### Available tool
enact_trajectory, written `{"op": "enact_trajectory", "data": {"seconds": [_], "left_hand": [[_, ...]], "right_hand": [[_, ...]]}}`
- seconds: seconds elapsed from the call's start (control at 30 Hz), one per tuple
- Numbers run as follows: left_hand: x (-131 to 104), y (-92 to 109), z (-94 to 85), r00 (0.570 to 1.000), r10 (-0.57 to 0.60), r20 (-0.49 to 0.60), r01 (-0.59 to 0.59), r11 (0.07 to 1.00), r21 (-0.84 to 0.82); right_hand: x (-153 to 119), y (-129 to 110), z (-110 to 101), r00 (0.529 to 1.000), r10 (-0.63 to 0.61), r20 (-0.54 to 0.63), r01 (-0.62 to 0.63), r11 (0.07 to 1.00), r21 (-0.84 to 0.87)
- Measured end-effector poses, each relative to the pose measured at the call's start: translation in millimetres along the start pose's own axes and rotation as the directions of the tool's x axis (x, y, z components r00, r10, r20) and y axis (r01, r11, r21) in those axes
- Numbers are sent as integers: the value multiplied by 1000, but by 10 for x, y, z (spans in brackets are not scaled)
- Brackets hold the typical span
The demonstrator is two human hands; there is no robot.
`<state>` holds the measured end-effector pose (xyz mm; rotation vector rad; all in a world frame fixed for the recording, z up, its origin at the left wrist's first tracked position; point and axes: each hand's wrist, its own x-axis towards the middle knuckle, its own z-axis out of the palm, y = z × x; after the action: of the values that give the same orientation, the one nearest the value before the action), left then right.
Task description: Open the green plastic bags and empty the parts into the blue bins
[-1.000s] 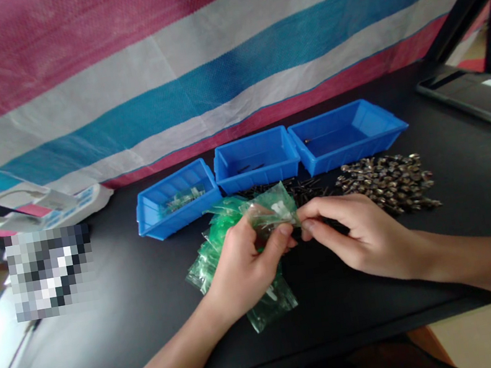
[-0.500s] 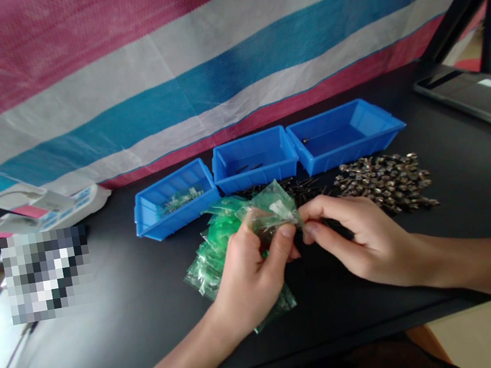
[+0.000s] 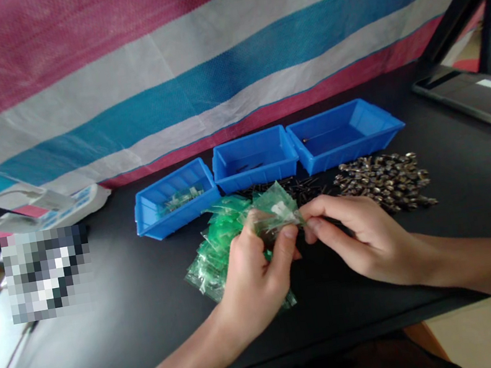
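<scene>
A small clear greenish plastic bag (image 3: pixel 276 199) is held up between both hands, with a white patch on it. My left hand (image 3: pixel 253 270) pinches the bag between thumb and fingers. At the bag's right edge, my right hand (image 3: pixel 351 229) grips its rim between thumb and forefinger. Beneath and left of my left hand lies a heap of green plastic bags (image 3: pixel 210 256). Behind the held bag is a pile of thin dark metal pieces (image 3: pixel 305 188), partly hidden. Right of it, near my right hand, sits a pile of shiny metal pieces (image 3: pixel 386 182).
Three blue bins stand in a row: the left bin (image 3: pixel 158 227) holds small clear bags, the middle bin (image 3: pixel 254 177) a few dark pieces, the right bin (image 3: pixel 353 150) one small piece. A power strip (image 3: pixel 75 206) lies left; a phone-like device (image 3: pixel 475 95) lies right on the black table (image 3: pixel 147 326).
My right thumb and forefinger have shifted slightly right with the bag's edge. A bag that hung below my left hand shows less now. The bins and piles stay put.
</scene>
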<state>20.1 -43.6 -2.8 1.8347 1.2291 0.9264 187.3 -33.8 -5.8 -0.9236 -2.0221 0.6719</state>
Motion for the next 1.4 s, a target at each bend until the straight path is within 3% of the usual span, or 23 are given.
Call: {"op": "enact_trajectory", "data": {"seconds": [0.53,0.9,1.4], "left_hand": [[-51,16,79,998,18,-53,-19,1000,-14],[-33,27,49,990,127,-65,-117,984,138],[-10,69,9,993,117,-1,-116,988,106]], "right_hand": [[-75,20,121,1000,-4,-6,4,994,108],[-83,38,136,998,58,28,-63,977,203],[-68,41,155,987,144,68,-159,913,376]]}}
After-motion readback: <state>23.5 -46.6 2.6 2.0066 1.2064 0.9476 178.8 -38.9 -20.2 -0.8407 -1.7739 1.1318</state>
